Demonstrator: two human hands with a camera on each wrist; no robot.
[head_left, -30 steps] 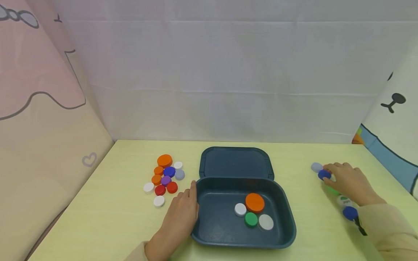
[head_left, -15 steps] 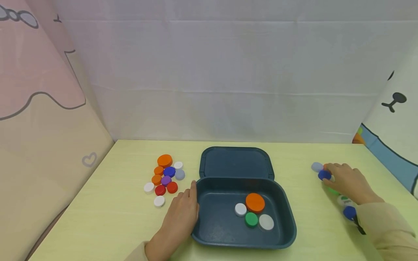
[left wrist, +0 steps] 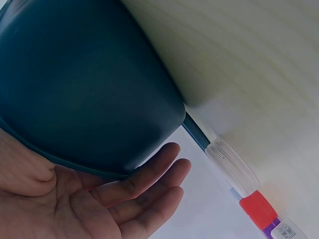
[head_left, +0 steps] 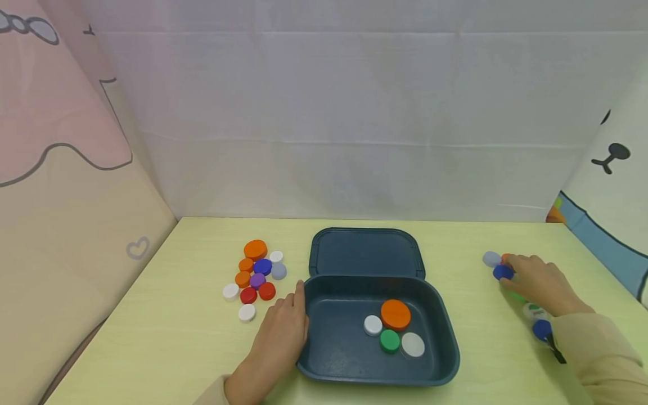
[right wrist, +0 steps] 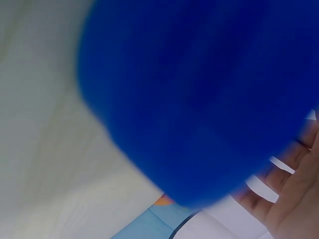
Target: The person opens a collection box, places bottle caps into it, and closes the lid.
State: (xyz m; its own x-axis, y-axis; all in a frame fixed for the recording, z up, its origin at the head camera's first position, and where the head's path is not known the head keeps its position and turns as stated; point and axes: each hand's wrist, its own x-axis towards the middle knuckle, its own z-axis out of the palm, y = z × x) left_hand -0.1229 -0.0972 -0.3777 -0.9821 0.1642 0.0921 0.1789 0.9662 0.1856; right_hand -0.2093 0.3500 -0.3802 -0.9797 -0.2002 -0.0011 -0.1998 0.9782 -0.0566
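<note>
My left hand [head_left: 279, 332] rests at the left rim of a dark blue plastic box [head_left: 336, 360], index finger stretched along the edge. The left wrist view shows its fingers [left wrist: 149, 199] loosely extended by the outer wall. Inside the box lie an orange cap [head_left: 395, 315], a green cap [head_left: 390, 341] and two white ones. Far to the right, my right hand [head_left: 544, 284] pinches a blue bottle cap [head_left: 503, 272] between thumb and index finger. A pale blue cap [head_left: 491, 259] and a partly covered orange cap [head_left: 505, 259] lie beside it. The hand hides part of this group.
Behind the box lies its dark blue lid [head_left: 367, 252]. Several caps, among them a purple cap [head_left: 257, 281], are grouped on the table [head_left: 167, 315] at left. Under the right forearm are a white cap [head_left: 534, 311] and another blue cap [head_left: 543, 331], large in the right wrist view.
My right hand and forearm have shifted very slightly around the blue cap. The left hand, the box and the caps in it stay where they were.
</note>
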